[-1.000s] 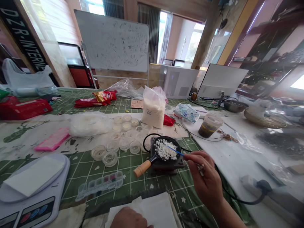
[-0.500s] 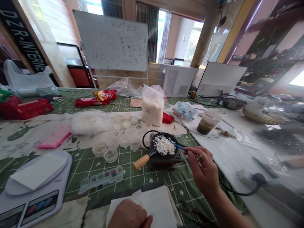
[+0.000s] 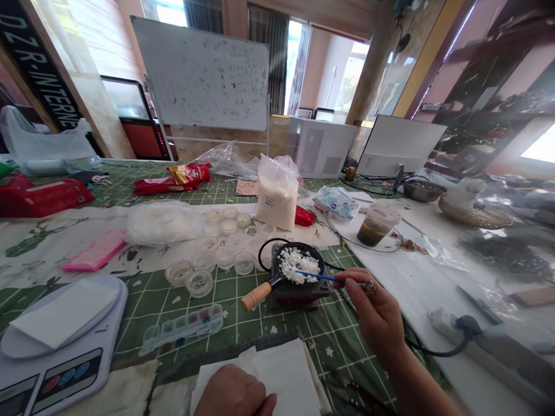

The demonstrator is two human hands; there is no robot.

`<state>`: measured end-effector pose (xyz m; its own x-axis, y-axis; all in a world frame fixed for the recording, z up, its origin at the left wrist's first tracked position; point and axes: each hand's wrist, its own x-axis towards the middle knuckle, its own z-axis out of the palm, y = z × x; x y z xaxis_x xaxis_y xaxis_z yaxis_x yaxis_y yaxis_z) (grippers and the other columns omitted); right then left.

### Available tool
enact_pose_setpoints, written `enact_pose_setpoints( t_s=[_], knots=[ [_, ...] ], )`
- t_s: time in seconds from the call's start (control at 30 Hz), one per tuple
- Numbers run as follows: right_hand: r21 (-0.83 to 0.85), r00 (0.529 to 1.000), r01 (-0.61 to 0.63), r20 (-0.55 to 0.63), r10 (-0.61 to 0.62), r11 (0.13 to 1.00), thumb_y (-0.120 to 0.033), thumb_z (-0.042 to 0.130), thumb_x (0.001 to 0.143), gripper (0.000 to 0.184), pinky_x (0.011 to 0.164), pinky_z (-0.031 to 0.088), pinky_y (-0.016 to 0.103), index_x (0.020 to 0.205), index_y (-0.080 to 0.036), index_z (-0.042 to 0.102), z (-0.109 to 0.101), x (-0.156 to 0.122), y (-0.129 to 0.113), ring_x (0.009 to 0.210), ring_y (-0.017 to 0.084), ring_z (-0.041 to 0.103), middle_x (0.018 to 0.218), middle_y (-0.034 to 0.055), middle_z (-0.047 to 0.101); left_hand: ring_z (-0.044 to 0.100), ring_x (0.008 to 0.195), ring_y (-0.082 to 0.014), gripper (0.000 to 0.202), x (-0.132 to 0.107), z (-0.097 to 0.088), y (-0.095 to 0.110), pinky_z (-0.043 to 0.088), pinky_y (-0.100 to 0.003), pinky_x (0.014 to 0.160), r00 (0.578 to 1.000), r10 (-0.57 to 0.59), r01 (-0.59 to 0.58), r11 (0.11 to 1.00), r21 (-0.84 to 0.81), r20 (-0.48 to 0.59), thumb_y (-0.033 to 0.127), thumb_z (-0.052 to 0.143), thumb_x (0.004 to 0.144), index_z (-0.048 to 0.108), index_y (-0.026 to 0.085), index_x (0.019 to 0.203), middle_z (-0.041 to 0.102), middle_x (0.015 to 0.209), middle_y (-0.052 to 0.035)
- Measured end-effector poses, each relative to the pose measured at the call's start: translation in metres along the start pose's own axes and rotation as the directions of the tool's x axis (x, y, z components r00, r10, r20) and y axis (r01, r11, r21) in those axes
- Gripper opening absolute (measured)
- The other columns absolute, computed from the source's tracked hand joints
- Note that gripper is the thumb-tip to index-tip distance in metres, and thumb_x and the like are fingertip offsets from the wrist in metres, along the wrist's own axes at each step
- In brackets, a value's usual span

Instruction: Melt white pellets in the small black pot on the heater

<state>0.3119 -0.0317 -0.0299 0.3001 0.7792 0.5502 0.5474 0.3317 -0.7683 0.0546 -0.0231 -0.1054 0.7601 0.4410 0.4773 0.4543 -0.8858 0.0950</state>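
My right hand (image 3: 369, 302) pinches a thin blue stick (image 3: 318, 276), whose far end lies among white pellets (image 3: 291, 263). Those pellets fill much of a small black pan (image 3: 317, 258) with a wooden handle (image 3: 255, 296) pointing toward the lower left. Under the pan is a small dark hot plate (image 3: 297, 298) with a black cord. My left hand (image 3: 232, 396) rests curled into a loose fist on white paper sheets (image 3: 287, 378); nothing shows in it.
Clear round dishes (image 3: 199, 283) and a pill-box-like case (image 3: 182, 329) are left of the pan. A kitchen scale (image 3: 85, 353) sits at lower left. Behind stands a bag of white grains (image 3: 278, 202). To the right are a cup of dark liquid (image 3: 374, 226) and a power strip (image 3: 495, 355).
The blue stick's tip has swept left and toward me through the pellets, and their heap has shifted, baring some pan floor. My left hand stays on the paper.
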Motion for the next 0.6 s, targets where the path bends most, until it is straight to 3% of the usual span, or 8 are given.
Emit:
enact_pose_setpoints(
  t_s=[0.07,0.17,0.27,0.37,0.5,0.6],
  knots=[
    [-0.021,1.000,-0.016,0.013,0.016,1.000,-0.029,0.050,0.090,0.017,0.078,0.047,0.036,0.093,-0.022,0.066,-0.0002,0.0003,0.0001,0.087,0.020,0.060,0.084,0.0045,0.065,0.051,0.039,-0.0132,0.035,0.0002,-0.0005,0.0006,0.026,-0.029,0.045,1.000,-0.003,0.003,1.000,-0.009,0.004,0.018,0.040,0.083,0.046,0.020,0.049,0.052,0.042,0.0012],
    [-0.051,0.995,-0.052,-0.093,0.047,0.997,-0.030,0.050,0.090,0.018,0.075,0.047,0.033,0.093,-0.022,0.066,-0.0023,0.0018,0.0015,0.080,0.018,0.060,0.084,0.0041,0.065,0.050,0.038,-0.0122,0.034,-0.0003,-0.0006,0.0012,0.026,-0.028,0.044,1.000,-0.005,0.005,1.000,-0.026,0.005,0.017,0.041,0.082,0.046,0.020,0.048,0.051,0.042,0.0015],
    [-0.136,0.984,-0.027,-0.177,0.002,0.990,-0.030,0.051,0.090,0.018,0.080,0.044,0.035,0.094,-0.022,0.066,-0.0035,0.0034,0.0026,0.083,0.019,0.060,0.084,0.0039,0.066,0.050,0.038,-0.0124,0.034,-0.0005,-0.0003,0.0011,0.026,-0.028,0.045,1.000,0.000,0.001,1.000,-0.020,0.004,0.017,0.042,0.082,0.046,0.020,0.049,0.051,0.042,0.0016],
    [-0.191,0.989,-0.035,-0.145,0.007,0.981,-0.031,0.053,0.088,0.016,0.084,0.041,0.037,0.092,-0.023,0.067,-0.0020,0.0039,0.0017,0.086,0.020,0.060,0.081,0.0032,0.068,0.050,0.038,-0.0128,0.033,-0.0002,-0.0005,0.0008,0.026,-0.029,0.045,1.000,0.002,-0.001,1.000,-0.016,0.022,0.018,0.043,0.082,0.046,0.020,0.049,0.051,0.042,0.0017],
    [0.044,0.989,-0.106,-0.097,0.109,0.993,-0.033,0.052,0.089,0.019,0.075,0.045,0.031,0.092,-0.022,0.066,-0.0010,0.0032,-0.0004,0.077,0.016,0.061,0.082,0.0025,0.067,0.051,0.039,-0.0136,0.032,-0.0008,-0.0003,0.0008,0.026,-0.030,0.045,1.000,-0.004,0.005,1.000,-0.010,0.031,0.018,0.043,0.081,0.047,0.020,0.049,0.053,0.043,0.0014],
    [0.122,0.989,-0.129,-0.052,0.136,0.984,-0.034,0.054,0.088,0.018,0.074,0.046,0.028,0.089,-0.022,0.067,-0.0028,0.0034,0.0000,0.075,0.015,0.061,0.078,0.0017,0.066,0.051,0.040,-0.0140,0.033,-0.0013,0.0003,0.0006,0.026,-0.030,0.045,0.999,-0.008,0.009,1.000,-0.011,0.035,0.019,0.043,0.082,0.047,0.020,0.049,0.052,0.043,0.0013]
  ],
)
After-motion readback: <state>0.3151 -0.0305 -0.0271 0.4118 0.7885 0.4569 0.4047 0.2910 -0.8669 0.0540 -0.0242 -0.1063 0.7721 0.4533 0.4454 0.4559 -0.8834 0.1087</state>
